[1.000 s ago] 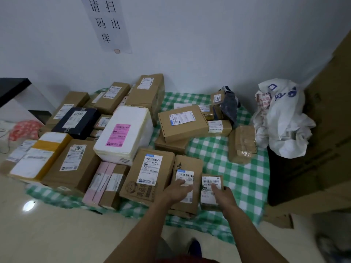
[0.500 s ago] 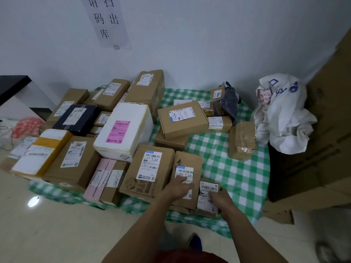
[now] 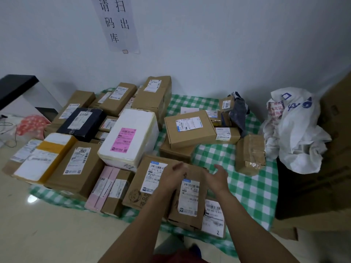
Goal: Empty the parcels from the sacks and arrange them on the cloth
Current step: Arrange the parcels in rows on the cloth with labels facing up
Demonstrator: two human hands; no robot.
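A white wall (image 3: 209, 44) with a paper sign (image 3: 115, 23) backs a pale floor (image 3: 47, 224), on which a green-checked cloth (image 3: 247, 186) lies spread and crowded with parcels. At far left, off the cloth, stand a black table (image 3: 17, 86) and a pink bag (image 3: 32, 124).

The cloth's left half is packed tight. A yellow-taped box (image 3: 47, 154) lies beside a brown box marked 2097 (image 3: 76, 166), with a black box (image 3: 81, 122) behind them. A white foam box (image 3: 131, 135) with a pink label sits further right. In front of it, 2 slim pink boxes (image 3: 102, 188) lie side by side.

At the near edge a wide box (image 3: 138, 194) touches a narrow box (image 3: 190, 202), both flat with white labels up. The left hand (image 3: 171, 177) is over the seam between them. It is blurred, its fingers look loosely straight, and it grips nothing. Whether it touches the cardboard cannot be told. The right hand (image 3: 218, 176) is over the narrow box's far right corner, fingers spread wide, thumb apart, holding nothing. Just right of the narrow box a small box (image 3: 213, 217), label up and marked 2, lies at the cloth's front edge.

Behind the hands a flat box (image 3: 190, 128) rests on another box. A tape-wrapped box (image 3: 249, 154) stands alone on bare cloth to the right. Off the cloth's right edge a crumpled white sack (image 3: 298, 130) slumps against large cardboard (image 3: 334, 168).
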